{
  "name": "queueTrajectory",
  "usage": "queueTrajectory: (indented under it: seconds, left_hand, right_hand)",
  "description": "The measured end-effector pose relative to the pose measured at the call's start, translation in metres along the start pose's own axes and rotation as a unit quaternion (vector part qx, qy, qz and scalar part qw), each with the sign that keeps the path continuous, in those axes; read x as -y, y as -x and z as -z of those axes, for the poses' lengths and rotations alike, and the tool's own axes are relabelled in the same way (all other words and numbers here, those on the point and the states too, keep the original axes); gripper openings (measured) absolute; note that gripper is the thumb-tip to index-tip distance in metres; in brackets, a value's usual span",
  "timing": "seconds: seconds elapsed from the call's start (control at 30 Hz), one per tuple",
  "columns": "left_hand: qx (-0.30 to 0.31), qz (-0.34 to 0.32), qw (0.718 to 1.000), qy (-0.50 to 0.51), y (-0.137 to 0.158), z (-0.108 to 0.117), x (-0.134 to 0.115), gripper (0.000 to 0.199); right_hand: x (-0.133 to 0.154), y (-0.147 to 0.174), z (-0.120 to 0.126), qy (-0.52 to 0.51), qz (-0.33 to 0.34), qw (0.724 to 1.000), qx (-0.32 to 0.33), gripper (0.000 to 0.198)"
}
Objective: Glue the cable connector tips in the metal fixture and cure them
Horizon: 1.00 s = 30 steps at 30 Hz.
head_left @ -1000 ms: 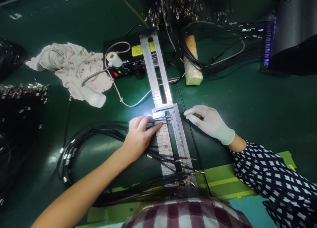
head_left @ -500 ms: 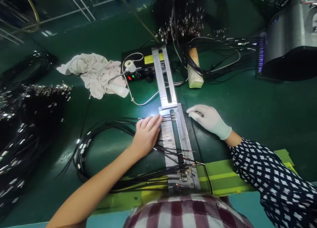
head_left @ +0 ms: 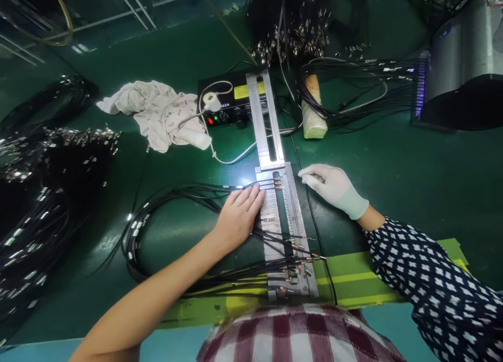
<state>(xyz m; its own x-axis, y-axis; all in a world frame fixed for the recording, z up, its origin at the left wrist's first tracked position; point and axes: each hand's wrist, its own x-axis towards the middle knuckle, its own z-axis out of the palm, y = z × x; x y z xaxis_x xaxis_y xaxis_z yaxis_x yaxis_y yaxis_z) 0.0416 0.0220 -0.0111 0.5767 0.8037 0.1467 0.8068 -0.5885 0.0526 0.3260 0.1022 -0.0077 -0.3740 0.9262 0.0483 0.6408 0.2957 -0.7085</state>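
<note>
My bare left hand (head_left: 240,215) lies with fingers stretched out over the left edge of a slotted metal jig (head_left: 271,249), touching it. Thin black cables (head_left: 239,186) run beside the fingertips, and a few of their metal-tipped ends (head_left: 279,183) lie across the jig's slot. My left thumb is hidden. To the right of the jig, my right hand (head_left: 334,189), in a white glove, is closed, thumb and forefinger nearly together. Whatever it may hold is too small to make out. Below my left hand, more cable ends (head_left: 294,270) fan out over the jig.
Behind stands a black control box (head_left: 226,117) with lit lamps; a crumpled white cloth (head_left: 161,116) is to its left. A wrapped block (head_left: 314,123) and a grey machine (head_left: 459,74) holding cables are on the right. Cable bundles (head_left: 78,163) fill the left side.
My left hand has shifted slightly down the jig, its fingers now lying flatter, and the cable ends near the top are in view beyond them. My right hand has hardly moved. The view has shifted slightly.
</note>
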Motion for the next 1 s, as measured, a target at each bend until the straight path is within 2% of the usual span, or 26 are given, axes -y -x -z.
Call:
queueTrajectory:
  seconds: [0.13, 0.23, 0.33, 0.4, 0.47, 0.63, 0.73, 0.83, 0.9, 1.0]
  left_hand:
    - [-0.01, -0.004, 1.0, 0.002, -0.001, 0.01, 0.004, 0.043]
    - [-0.017, 0.005, 0.998, 0.064, 0.009, 0.027, 0.012, 0.03]
    - [0.059, -0.004, 0.987, 0.152, 0.024, 0.041, 0.018, 0.024]
    - [0.098, -0.014, 0.983, 0.152, 0.035, 0.044, 0.021, 0.026]
    - [0.088, -0.018, 0.989, 0.115, 0.046, 0.043, 0.022, 0.026]
    - [0.011, -0.068, 0.997, 0.027, 0.076, 0.043, 0.016, 0.019]
    - [0.02, -0.068, 0.997, 0.044, 0.086, 0.053, 0.01, 0.019]
    - [0.054, -0.035, 0.992, 0.11, 0.078, 0.059, 0.006, 0.02]
    - [0.051, -0.001, 0.989, 0.135, 0.063, 0.054, 0.003, 0.021]
    - [0.078, 0.021, 0.983, 0.165, 0.034, 0.039, -0.003, 0.019]
  right_hand:
    - [0.0, 0.005, 0.0, -0.004, 0.006, 1.0, -0.008, 0.022]
    - [-0.001, 0.014, 0.001, -0.022, 0.021, 1.0, -0.005, 0.023]
    - [-0.001, 0.02, 0.001, -0.017, 0.02, 1.0, -0.001, 0.024]
    - [-0.001, 0.021, 0.001, -0.013, 0.013, 1.0, -0.003, 0.023]
    - [-0.002, 0.02, 0.001, -0.012, 0.013, 1.0, -0.004, 0.024]
    - [-0.001, 0.018, 0.001, -0.007, 0.018, 1.0, -0.004, 0.024]
    - [0.0, 0.018, 0.001, -0.012, 0.011, 1.0, -0.001, 0.024]
    - [0.001, 0.017, 0.001, -0.012, 0.006, 1.0, -0.002, 0.023]
    - [0.003, 0.019, 0.001, -0.014, 0.015, 1.0, -0.014, 0.021]
    - [0.01, 0.025, -0.003, -0.012, 0.076, 0.996, -0.039, 0.018]
